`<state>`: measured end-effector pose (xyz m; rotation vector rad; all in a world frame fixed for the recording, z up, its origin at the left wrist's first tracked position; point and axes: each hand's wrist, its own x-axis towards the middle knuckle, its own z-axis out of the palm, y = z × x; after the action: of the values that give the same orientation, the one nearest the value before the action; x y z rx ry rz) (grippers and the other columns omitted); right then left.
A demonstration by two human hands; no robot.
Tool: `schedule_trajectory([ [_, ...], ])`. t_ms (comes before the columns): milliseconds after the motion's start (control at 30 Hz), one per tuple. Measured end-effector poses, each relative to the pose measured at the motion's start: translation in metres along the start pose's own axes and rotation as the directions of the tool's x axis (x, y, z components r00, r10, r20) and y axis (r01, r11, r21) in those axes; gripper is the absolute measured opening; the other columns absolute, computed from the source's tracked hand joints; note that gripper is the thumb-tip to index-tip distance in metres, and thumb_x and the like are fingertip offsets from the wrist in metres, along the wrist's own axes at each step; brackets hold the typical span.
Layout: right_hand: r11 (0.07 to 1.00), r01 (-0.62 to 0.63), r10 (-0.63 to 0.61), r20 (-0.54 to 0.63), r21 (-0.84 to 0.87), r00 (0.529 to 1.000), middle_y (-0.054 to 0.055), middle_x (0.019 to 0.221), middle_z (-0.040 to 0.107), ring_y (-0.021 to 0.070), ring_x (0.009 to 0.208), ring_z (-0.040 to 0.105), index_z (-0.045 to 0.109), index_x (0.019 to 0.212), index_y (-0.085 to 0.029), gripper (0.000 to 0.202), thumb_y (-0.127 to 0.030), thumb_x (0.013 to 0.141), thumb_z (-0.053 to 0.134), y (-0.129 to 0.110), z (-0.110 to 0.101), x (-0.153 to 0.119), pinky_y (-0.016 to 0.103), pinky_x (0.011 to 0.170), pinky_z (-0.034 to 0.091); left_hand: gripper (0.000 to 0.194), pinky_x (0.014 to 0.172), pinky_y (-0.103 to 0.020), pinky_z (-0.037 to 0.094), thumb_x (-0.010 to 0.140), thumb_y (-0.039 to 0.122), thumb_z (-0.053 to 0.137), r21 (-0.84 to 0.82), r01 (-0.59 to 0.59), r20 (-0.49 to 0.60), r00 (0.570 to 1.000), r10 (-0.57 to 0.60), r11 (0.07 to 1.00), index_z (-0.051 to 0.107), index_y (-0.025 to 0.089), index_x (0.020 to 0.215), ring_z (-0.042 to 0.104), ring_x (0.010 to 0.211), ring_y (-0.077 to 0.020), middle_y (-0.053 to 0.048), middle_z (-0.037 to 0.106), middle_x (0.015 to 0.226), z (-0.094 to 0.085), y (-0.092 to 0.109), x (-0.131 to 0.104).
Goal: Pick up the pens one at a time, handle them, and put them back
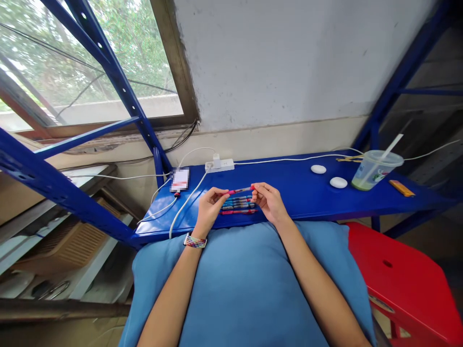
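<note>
One white pixelated object [180, 179], left of centre on blue bench [289, 176]. Left hand [210, 206] pinching left end of pink-tipped pen [240, 191], frame centre; row of pens [237, 206] below; right hand [270, 203] pinching right end. Plastic cup [374, 169], frame right.

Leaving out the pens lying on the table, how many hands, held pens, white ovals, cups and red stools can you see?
Left hand and right hand: 2
Held pen: 1
White ovals: 2
Cup: 1
Red stool: 1
Total: 7
</note>
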<state>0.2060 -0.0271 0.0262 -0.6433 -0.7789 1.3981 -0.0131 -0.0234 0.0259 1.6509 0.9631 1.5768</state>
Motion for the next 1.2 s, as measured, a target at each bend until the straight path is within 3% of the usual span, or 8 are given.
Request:
schedule_trajectory([
  [200, 0.961, -0.223, 0.201, 0.139, 0.163, 0.970, 0.006, 0.086, 0.082, 0.0174, 0.071, 0.077, 0.080, 0.112, -0.018, 0.027, -0.036, 0.093, 0.073, -0.004, -0.009, 0.002, 0.026, 0.064, 0.065, 0.028, 0.093, -0.038, 0.063, 0.090, 0.044, 0.088, 0.026, -0.008, -0.041, 0.999, 0.009, 1.000, 0.079, 0.021, 0.103, 0.078, 0.098, -0.0242, -0.008, 0.081, 0.102, 0.000, 0.002, -0.001],
  [300, 0.957, -0.218, 0.190, 0.154, 0.192, 0.970, 0.005, 0.090, 0.083, 0.0173, 0.074, 0.077, 0.080, 0.112, -0.020, 0.024, -0.031, 0.092, 0.073, -0.002, -0.012, 0.004, 0.025, 0.064, 0.065, 0.026, 0.088, -0.036, 0.061, 0.090, 0.043, 0.087, 0.036, -0.009, -0.035, 0.999, 0.011, 0.999, 0.080, 0.021, 0.102, 0.077, 0.094, -0.0229, -0.007, 0.080, 0.100, -0.001, 0.002, -0.002],
  [433, 0.960, -0.176, 0.153, 0.119, 0.218, 0.981, 0.002, 0.078, 0.078, 0.0141, 0.065, 0.071, 0.080, 0.103, -0.020, 0.016, -0.029, 0.089, 0.080, 0.002, -0.012, 0.006, 0.023, 0.064, 0.065, 0.026, 0.083, -0.035, 0.060, 0.089, 0.044, 0.088, 0.048, -0.010, -0.007, 1.000, 0.011, 0.999, 0.082, 0.021, 0.100, 0.076, 0.091, -0.0226, -0.007, 0.081, 0.099, -0.001, 0.002, -0.002],
  [633, 0.942, -0.226, 0.200, 0.126, 0.248, 0.972, 0.004, 0.083, 0.079, 0.0153, 0.069, 0.073, 0.081, 0.108, -0.019, 0.021, -0.030, 0.092, 0.073, 0.000, -0.010, 0.005, 0.025, 0.066, 0.066, 0.026, 0.081, -0.034, 0.060, 0.089, 0.044, 0.088, 0.054, -0.006, -0.026, 1.000, 0.008, 0.999, 0.082, 0.021, 0.100, 0.076, 0.089, -0.0223, -0.007, 0.081, 0.098, 0.000, 0.001, -0.002],
  [800, 0.920, -0.228, 0.204, 0.106, 0.318, 0.973, 0.003, 0.076, 0.077, 0.0133, 0.063, 0.071, 0.079, 0.103, -0.017, 0.013, -0.019, 0.093, 0.071, -0.002, -0.008, 0.004, 0.021, 0.063, 0.066, 0.026, 0.085, -0.035, 0.061, 0.089, 0.043, 0.088, 0.031, -0.007, -0.013, 1.000, 0.007, 0.999, 0.082, 0.021, 0.101, 0.076, 0.093, -0.0223, -0.007, 0.081, 0.100, 0.000, 0.000, -0.002],
  [1000, 0.865, -0.310, 0.258, 0.180, 0.395, 0.949, 0.009, 0.086, 0.081, 0.0172, 0.072, 0.077, 0.075, 0.122, -0.012, 0.030, -0.021, 0.103, 0.054, -0.008, -0.007, 0.001, 0.026, 0.066, 0.069, 0.026, 0.084, -0.034, 0.060, 0.089, 0.043, 0.087, 0.030, 0.000, -0.028, 1.000, 0.001, 1.000, 0.081, 0.021, 0.102, 0.075, 0.090, -0.0209, -0.006, 0.081, 0.099, 0.000, 0.000, -0.002],
  [1200, 0.872, -0.282, 0.249, 0.133, 0.401, 0.959, 0.004, 0.073, 0.074, 0.0144, 0.062, 0.072, 0.076, 0.108, -0.016, 0.019, -0.012, 0.100, 0.060, -0.006, -0.006, 0.002, 0.021, 0.059, 0.067, 0.025, 0.087, -0.035, 0.060, 0.089, 0.042, 0.087, 0.024, 0.010, -0.009, 1.000, -0.010, 1.000, 0.081, 0.021, 0.101, 0.075, 0.092, -0.0214, -0.006, 0.081, 0.099, 0.000, 0.002, -0.003],
])
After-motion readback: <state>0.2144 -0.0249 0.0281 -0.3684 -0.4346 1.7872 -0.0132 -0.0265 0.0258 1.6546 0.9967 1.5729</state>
